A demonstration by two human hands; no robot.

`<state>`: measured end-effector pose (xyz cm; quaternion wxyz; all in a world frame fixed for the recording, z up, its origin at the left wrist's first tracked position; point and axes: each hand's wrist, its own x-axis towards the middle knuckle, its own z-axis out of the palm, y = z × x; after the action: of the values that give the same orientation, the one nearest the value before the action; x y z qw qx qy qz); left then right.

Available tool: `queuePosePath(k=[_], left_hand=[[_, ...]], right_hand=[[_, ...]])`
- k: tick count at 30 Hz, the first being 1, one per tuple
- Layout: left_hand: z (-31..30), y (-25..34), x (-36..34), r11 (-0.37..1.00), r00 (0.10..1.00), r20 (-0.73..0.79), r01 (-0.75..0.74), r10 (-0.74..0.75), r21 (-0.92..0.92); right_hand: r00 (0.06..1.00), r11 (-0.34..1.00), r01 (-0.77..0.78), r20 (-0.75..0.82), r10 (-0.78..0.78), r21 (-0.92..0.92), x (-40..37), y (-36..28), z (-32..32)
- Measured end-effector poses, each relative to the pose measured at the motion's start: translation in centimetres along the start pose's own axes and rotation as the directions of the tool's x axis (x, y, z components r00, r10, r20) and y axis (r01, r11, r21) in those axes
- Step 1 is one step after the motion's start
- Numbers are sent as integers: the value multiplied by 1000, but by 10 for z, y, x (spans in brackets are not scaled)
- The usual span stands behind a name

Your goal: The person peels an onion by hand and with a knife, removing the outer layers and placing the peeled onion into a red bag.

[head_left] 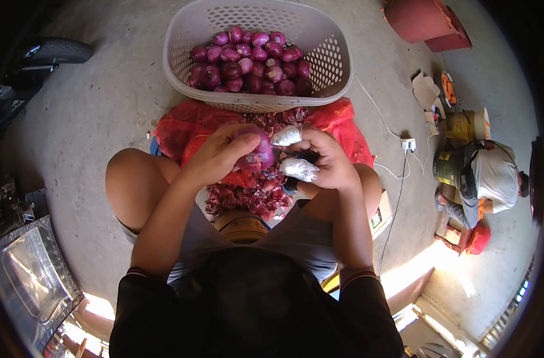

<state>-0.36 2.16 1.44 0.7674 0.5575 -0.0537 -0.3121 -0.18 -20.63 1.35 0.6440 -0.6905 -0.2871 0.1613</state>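
Across the whole frame spreads a bare grey concrete floor (93, 119), sunlit and stained, with a bright patch of light at lower right. At top centre a white perforated plastic basket (332, 48) stands on it, partly filled with peeled purple onions (248, 62). Just below the basket a red mesh sack (182, 128) lies flat on the floor, reaching between the seated person's bare knees, and a heap of dry purple onion skins (248, 200) covers its middle. At the right edge another person (487, 176) crouches on the floor beside yellow containers (463, 125), well apart from the basket. Red plastic pieces (424, 21) sit at upper right, a black tyre (57, 51) at upper left, and a clear plastic-wrapped bundle (30, 277) at lower left. A white cable (379, 113) runs from the basket to a small plug block (408, 143). Over the skins at centre frame, the left hand (221, 155) has its grip wrapped round a single purple onion (259, 154). The right hand (332, 164), just beside it, is clenched on a dark handle (290, 185); its blade cannot be made out. Two of its fingers wear white wrappings (297, 169), touching the onion.
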Motion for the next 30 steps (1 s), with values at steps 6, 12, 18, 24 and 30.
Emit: queuePosePath(k=[6, 12, 18, 24, 30], left_hand=[[-3, -3, 1, 998, 998, 44, 52, -50, -40], [-1, 2, -1, 998, 999, -14, 50, -50, 47], [-4, -5, 1, 992, 992, 62, -111, 114, -55], [-7, -13, 2, 985, 985, 22, -171, 171, -19], [3, 6, 0, 991, 991, 23, -134, 134, 22]], right_hand=[[999, 999, -13, 37, 12, 31, -7, 10, -4], [999, 996, -38, 5, 38, 83, 2, -2, 3], [983, 980, 5, -183, 32, 200, 6, -4, 14], [996, 968, -25, -82, 47, 248, 3, -1, 4], [996, 992, -70, -49, 76, 107, 5, -8, 10]])
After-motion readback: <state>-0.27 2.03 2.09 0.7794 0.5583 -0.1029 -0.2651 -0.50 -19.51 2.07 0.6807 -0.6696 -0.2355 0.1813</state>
